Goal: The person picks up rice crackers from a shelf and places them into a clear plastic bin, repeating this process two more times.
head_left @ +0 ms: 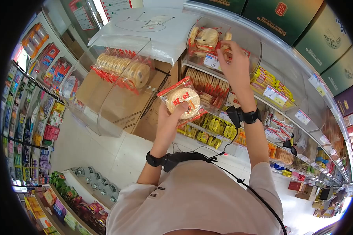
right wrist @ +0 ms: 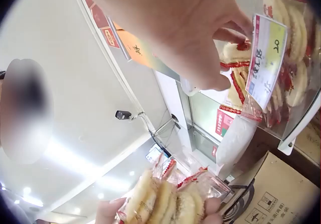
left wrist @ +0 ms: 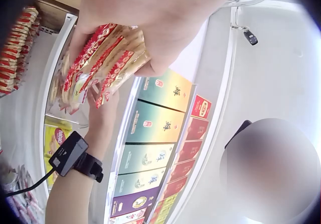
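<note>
My left hand [head_left: 168, 123] grips several clear, red-edged packets of round rice crackers [head_left: 186, 98], its thumb across the front one. In the right wrist view these held packets [right wrist: 165, 201] stand side by side between thumb and fingers. Over the upper shelf bin, my right hand [head_left: 237, 64] has its fingers bent down among more packets. Its thumb and fingers pinch a rice cracker packet [right wrist: 235, 51] in the right wrist view, partly hidden behind a price tag [right wrist: 268, 61]. More cracker packets [head_left: 206, 38] lie in that bin, left of the right hand.
A clear plastic bin [head_left: 123, 41] with a row of cracker packets [head_left: 123, 66] stands on a cardboard box [head_left: 117, 113] at left. Below the upper bin is another row of packets [head_left: 210, 84]. Yellow snack packs [head_left: 270, 84] fill the shelf at right. Green gift boxes [head_left: 282, 19] stand behind.
</note>
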A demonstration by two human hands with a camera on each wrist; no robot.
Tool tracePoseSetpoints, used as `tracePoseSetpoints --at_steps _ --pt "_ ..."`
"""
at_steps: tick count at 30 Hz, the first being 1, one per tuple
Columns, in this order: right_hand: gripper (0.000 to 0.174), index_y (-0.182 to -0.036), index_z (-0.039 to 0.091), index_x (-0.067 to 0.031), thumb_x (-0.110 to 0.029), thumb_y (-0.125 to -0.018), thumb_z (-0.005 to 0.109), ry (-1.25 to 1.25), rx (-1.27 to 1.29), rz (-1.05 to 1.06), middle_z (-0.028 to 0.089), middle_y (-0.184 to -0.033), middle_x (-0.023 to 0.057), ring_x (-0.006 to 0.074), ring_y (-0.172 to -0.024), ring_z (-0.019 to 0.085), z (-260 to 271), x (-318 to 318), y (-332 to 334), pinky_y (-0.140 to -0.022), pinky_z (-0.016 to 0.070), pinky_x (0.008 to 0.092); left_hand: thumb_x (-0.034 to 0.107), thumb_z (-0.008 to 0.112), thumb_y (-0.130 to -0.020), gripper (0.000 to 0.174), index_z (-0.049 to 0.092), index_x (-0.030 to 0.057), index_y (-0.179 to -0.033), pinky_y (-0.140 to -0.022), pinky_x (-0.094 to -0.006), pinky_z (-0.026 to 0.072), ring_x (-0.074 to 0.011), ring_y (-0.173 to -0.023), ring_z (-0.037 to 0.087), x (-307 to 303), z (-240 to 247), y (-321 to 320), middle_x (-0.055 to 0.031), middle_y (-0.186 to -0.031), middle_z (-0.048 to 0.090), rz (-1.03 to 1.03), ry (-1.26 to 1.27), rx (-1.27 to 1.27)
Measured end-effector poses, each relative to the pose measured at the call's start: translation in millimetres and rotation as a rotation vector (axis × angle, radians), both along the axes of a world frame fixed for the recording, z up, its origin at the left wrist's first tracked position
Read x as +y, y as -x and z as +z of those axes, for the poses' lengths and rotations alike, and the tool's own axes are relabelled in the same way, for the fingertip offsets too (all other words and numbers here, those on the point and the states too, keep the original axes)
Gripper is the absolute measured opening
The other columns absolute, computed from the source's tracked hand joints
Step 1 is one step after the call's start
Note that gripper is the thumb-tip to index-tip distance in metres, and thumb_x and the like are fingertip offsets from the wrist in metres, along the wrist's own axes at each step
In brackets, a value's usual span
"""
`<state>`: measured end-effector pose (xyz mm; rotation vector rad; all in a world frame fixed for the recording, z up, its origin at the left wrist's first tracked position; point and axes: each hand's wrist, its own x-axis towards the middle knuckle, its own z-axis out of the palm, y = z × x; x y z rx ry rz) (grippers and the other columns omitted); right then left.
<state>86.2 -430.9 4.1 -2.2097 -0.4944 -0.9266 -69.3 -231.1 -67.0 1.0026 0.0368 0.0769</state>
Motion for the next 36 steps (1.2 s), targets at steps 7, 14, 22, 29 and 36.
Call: tracePoseSetpoints --at_steps 7,14,22,29,36 --pt "0.037 -0.127 0.062 -0.0045 -0.005 -0.091 0.071 -0.042 -0.175 -0.030 0.071 -0.114 0.0204 0.0395 -0.098 0.070 11.5 -11.2 41.7 -0.081 0.0557 0.0445 0.017 0.072 -0.097 0.047 0.051 -0.0014 -0.136 -0.092 -0.0328 0.0567 -0.0171 -0.110 0.068 -6.7 5.7 -4.5 -0.0129 -0.124 0.066 -0.023 -0.030 0.009" --pt "0.058 -0.136 0.062 -0.0076 0.000 -0.082 0.079 -0.072 -0.119 0.272 0.067 -0.130 0.0152 0.0348 -0.114 0.064 -39.3 -1.2 133.0 -0.098 0.0527 0.0439 0.010 0.067 -0.099 0.049 0.045 -0.0006 -0.141 -0.091 -0.0330 0.0586 -0.0187 -0.112 0.067 -30.9 2.1 -15.4 -0.0132 -0.130 0.063 -0.059 0.077 -0.007" --pt "0.062 -0.136 0.067 -0.0132 -0.012 -0.077 0.085 -0.016 0.035 0.377 0.043 -0.154 0.0199 0.0421 -0.139 0.046 -42.9 -26.8 147.5 -0.114 0.0413 0.0503 0.005 0.058 -0.101 0.050 0.039 -0.0003 -0.146 -0.092 -0.0354 0.0606 -0.0224 -0.123 0.063 -54.2 -8.7 -19.1 -0.0150 -0.139 0.056 -0.215 0.045 0.008" --pt "0.069 -0.142 0.064 -0.0146 -0.018 -0.077 0.087 -0.139 0.087 0.367 0.040 -0.157 0.0247 0.0435 -0.140 0.046 -51.6 -38.7 160.9 -0.113 0.0419 0.0507 0.031 0.045 -0.111 0.050 0.035 0.0013 -0.151 -0.102 -0.0414 0.0559 -0.0258 -0.128 0.060 -79.1 -5.4 -12.3 -0.0176 -0.143 0.054 -0.214 0.059 -0.066" --pt "0.066 -0.140 0.065 -0.0134 -0.019 -0.078 0.087 0.010 0.001 0.357 0.042 -0.157 0.0217 0.0431 -0.137 0.049 -64.0 -51.0 162.0 -0.112 0.0426 0.0521 0.024 0.057 -0.108 0.049 0.039 -0.0019 -0.145 -0.098 -0.0389 0.0573 -0.0241 -0.123 0.063 -94.6 -5.5 -3.3 -0.0175 -0.138 0.057 -0.125 0.114 -0.086"
